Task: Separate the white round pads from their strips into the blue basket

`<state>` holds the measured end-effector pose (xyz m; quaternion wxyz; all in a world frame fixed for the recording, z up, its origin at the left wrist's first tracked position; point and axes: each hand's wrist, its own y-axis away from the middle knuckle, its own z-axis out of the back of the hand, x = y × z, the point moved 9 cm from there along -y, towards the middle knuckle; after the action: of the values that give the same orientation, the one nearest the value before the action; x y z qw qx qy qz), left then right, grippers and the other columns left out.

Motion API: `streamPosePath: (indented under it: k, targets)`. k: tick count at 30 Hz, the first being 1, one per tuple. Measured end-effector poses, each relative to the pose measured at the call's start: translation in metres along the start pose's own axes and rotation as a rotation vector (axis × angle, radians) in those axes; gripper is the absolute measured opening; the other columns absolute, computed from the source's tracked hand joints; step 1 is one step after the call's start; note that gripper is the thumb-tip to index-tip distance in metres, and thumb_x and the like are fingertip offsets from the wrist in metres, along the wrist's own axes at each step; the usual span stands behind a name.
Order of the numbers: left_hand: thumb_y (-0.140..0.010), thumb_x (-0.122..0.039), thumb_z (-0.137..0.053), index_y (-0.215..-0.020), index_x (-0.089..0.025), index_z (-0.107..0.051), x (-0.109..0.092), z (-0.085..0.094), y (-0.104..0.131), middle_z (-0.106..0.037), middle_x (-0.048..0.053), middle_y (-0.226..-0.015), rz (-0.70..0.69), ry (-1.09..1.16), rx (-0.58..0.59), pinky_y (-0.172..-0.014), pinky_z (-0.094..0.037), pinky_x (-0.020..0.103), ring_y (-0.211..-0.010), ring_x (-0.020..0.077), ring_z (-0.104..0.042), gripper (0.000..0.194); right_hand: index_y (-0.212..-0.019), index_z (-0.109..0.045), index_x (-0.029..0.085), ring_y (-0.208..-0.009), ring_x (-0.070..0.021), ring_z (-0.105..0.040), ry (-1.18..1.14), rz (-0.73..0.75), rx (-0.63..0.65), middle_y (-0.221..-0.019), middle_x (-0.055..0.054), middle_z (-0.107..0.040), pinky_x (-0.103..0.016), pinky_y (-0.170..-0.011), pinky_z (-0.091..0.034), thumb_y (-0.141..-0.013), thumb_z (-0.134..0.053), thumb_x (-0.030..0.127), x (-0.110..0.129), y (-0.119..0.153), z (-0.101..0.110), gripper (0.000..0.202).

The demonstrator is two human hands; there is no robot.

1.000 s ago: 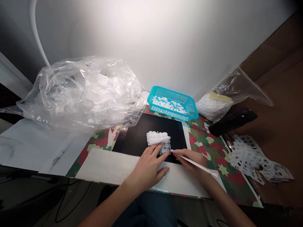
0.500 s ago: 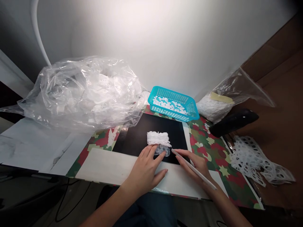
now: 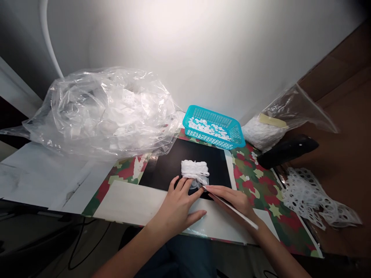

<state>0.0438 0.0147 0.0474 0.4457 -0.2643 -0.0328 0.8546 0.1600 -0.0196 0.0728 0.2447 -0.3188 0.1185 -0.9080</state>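
Note:
A white, layered, soft-looking bundle (image 3: 194,168) lies on a black mat (image 3: 162,166). From its near edge a clear sheet with round shapes (image 3: 194,185) sticks out. My left hand (image 3: 177,206) rests there with fingers spread, fingertips on the near edge of the bundle and on the clear sheet. Between the fingers of my right hand (image 3: 236,200) is a slim white pen-like tool (image 3: 245,219). Its tip meets the clear sheet beside my left index finger; the exact contact is too small to tell.
Behind the mat stands a turquoise basket (image 3: 214,143) holding small white pieces. A big clear plastic bag (image 3: 110,116) fills the back left. At right are a bag of white material (image 3: 261,133), a black elongated object (image 3: 288,151) and white sheets full of holes (image 3: 313,197).
My right hand has moved left, bringing the tool's tip to the clear sheet by my left index finger. My left fingers have spread slightly more.

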Motion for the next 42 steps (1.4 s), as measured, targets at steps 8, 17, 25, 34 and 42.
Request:
streamPosePath:
  k: [8,17,25,34,42]
  targets:
    - [-0.085,-0.053,-0.050,-0.124,-0.028,-0.053,0.001,-0.002,0.000,-0.048,0.011,-0.128,0.004,-0.023,0.015,-0.104,-0.024,0.050,-0.120,0.0292,-0.040,0.046,-0.129,-0.053,0.023,-0.110,-0.0172,-0.061,0.094,0.010,0.087,-0.126,-0.005,-0.060,-0.026,-0.093,-0.053,-0.093,-0.046,0.014,-0.008,0.006,-0.010,0.038]
    - [-0.086,-0.050,-0.051,-0.132,-0.027,-0.045,-0.001,0.001,0.000,-0.044,0.012,-0.135,-0.020,-0.020,0.024,-0.104,-0.024,0.053,-0.124,0.0299,-0.039,0.052,-0.140,-0.037,0.022,-0.116,-0.0194,-0.057,0.316,0.203,0.005,-0.130,-0.010,-0.056,-0.032,-0.093,-0.054,-0.092,-0.045,0.008,0.003,-0.009,-0.006,0.051]
    - [-0.085,-0.046,-0.054,-0.136,-0.024,-0.039,0.000,0.005,0.002,-0.045,0.012,-0.134,-0.046,0.049,0.023,-0.104,-0.031,0.050,-0.125,0.0294,-0.039,0.057,-0.116,-0.061,0.022,-0.096,-0.0173,-0.067,0.155,0.057,-0.112,-0.107,-0.005,-0.069,-0.028,-0.084,-0.057,-0.086,-0.055,0.008,0.001,-0.012,0.008,0.033]
    - [-0.092,-0.027,-0.046,-0.128,-0.021,-0.048,0.008,0.015,0.007,-0.052,0.009,-0.124,-0.074,0.070,-0.003,-0.108,-0.030,0.045,-0.121,0.0228,-0.044,0.037,-0.115,-0.061,0.021,-0.094,-0.0172,-0.066,0.035,0.058,-0.043,-0.105,-0.005,-0.069,-0.028,-0.082,-0.056,-0.086,-0.056,0.009,0.006,-0.019,0.001,0.031]
    - [-0.090,-0.031,-0.049,-0.125,-0.027,-0.053,0.016,0.016,0.006,-0.050,0.009,-0.124,0.003,0.039,-0.007,-0.103,-0.032,0.049,-0.119,0.0260,-0.043,0.035,-0.121,-0.058,0.024,-0.094,-0.0167,-0.065,0.031,0.084,0.026,-0.106,-0.006,-0.069,-0.029,-0.081,-0.055,-0.088,-0.054,0.009,0.004,-0.025,-0.009,0.036]
